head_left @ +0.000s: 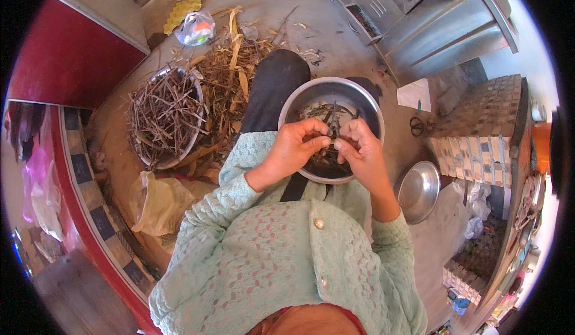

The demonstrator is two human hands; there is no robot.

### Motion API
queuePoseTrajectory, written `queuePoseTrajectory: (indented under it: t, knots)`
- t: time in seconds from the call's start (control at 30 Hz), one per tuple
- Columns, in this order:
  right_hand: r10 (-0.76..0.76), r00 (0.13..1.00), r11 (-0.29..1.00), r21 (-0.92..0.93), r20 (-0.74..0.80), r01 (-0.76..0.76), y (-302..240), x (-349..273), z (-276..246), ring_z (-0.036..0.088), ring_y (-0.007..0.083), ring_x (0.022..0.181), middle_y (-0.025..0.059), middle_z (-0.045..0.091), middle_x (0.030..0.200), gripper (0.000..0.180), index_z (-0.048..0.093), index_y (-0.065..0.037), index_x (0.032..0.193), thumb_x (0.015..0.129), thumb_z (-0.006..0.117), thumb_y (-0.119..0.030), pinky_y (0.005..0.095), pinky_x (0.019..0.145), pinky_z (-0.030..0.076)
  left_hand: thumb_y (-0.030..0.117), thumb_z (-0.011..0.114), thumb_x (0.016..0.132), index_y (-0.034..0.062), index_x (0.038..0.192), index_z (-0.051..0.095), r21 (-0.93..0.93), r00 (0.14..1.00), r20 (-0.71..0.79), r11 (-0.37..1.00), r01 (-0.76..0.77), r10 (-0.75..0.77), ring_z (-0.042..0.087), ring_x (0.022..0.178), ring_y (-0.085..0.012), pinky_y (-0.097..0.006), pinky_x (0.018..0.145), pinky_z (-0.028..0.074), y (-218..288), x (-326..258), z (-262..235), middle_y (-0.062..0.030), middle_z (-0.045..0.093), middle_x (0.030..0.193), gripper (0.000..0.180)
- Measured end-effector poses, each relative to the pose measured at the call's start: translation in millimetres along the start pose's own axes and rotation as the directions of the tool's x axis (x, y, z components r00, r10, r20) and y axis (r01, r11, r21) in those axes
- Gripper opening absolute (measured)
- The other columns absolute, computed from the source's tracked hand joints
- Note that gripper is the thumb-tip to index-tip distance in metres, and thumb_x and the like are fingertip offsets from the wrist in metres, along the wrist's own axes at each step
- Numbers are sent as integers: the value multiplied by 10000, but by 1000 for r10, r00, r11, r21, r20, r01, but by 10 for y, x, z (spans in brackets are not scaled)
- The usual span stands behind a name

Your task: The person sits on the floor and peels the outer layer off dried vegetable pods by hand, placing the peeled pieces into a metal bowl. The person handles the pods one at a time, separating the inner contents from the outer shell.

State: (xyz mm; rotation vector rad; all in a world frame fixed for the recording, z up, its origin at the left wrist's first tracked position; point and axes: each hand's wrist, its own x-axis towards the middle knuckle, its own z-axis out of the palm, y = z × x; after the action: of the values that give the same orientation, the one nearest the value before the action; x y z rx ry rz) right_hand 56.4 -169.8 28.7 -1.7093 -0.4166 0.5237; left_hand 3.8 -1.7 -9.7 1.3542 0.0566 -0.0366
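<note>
At frame centre, the left hand and right hand both pinch a thin, dark, forked stem over a steel bowl holding similar dark pieces.

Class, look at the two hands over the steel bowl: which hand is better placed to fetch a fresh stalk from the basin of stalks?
Probably the left hand: the basin of stalks lies on the person's left, while the right hand sits farther away, over the steel bowl.

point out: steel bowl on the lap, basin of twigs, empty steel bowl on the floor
steel bowl on the lap [365, 98], head view, bare inner wall at upper right.
basin of twigs [165, 116], head view, on the twig pile filling it.
empty steel bowl on the floor [419, 191], head view, middle of its inside.
</note>
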Motion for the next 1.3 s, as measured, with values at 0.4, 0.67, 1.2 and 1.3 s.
queuePoseTrajectory:
  t: [0.4, 0.67, 1.2, 1.3]
  knots:
    - [-42, 988, 999, 12, -146, 44, -14, 10, 36, 492, 68, 517, 55, 588, 841, 270, 502, -20, 1145, 880, 521, 27, 205, 455, 413, 126, 541, 932, 39, 978, 564, -93, 999, 37, 995, 41, -38, 567, 758, -63, -195, 575, 454, 63, 5, -20, -13, 622, 848, 101]
    - [-24, 999, 973, 229, 43, 14, 66, 28, 10, 537, 66, 624, 40, 601, 853, 229, 524, -8, 1129, 902, 526, -38, 197, 513, 439, 123, 503, 937, 52, 964, 569, -148, 987, 110, 980, 134, -119, 549, 731, -45, -179, 534, 430, 94, 1, 2, 13, 573, 776, 100]
    - [-179, 980, 984, -29, -85, 177, 50, 13, 216, 546, 66, 584, 33, 602, 724, 105, 594, -14, 942, 843, 623, 5, 217, 526, 451, 92, 539, 810, -40, 794, 584, 101, 998, -43, 994, 50, -46, 541, 650, -99, -272, 578, 444, 48, 8, -5, -77, 596, 663, 140]
    - [-229, 968, 969, -112, -100, 218, 55, 14, 254, 554, 78, 583, 50, 598, 717, 102, 590, -8, 922, 832, 621, 27, 223, 529, 453, 83, 521, 779, -49, 784, 579, 140, 997, -80, 990, 19, -8, 567, 632, -164, -307, 588, 454, -18, 33, 4, -128, 604, 665, 144]
